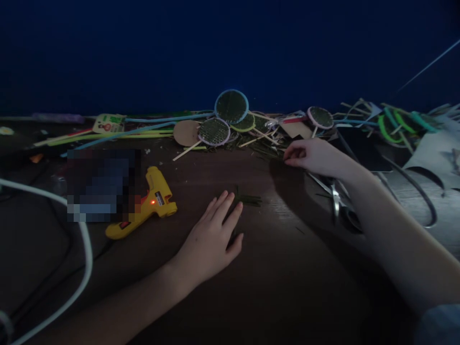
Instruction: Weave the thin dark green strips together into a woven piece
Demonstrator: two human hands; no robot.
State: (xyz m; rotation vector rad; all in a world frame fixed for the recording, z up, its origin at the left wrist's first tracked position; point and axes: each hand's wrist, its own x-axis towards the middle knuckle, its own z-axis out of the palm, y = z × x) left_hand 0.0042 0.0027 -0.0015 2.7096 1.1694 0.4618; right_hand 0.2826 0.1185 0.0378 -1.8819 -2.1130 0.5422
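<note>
Palm down on the dark table, my left hand (217, 235) lies flat with its fingers apart. Its fingertips reach a small bunch of short green grass-like strips (250, 199) and partly cover it. My right hand (305, 154) is farther forward, its fingers curled together at the edge of a heap of similar green strips (266, 152). Whatever lies between those fingertips is hidden. Below the right wrist are open metal scissors (335, 201), with the forearm over part of the handles. A yellow glue gun (158, 201) with a lit orange light lies left of my left hand.
Along the blue wall (143, 52) lie round green discs, one with a blue rim (232, 106), plus sticks and a brown cardboard oval (186, 132). A white cable (86, 249) curves at left. A dark flat device (362, 148) and white paper (436, 158) lie at right.
</note>
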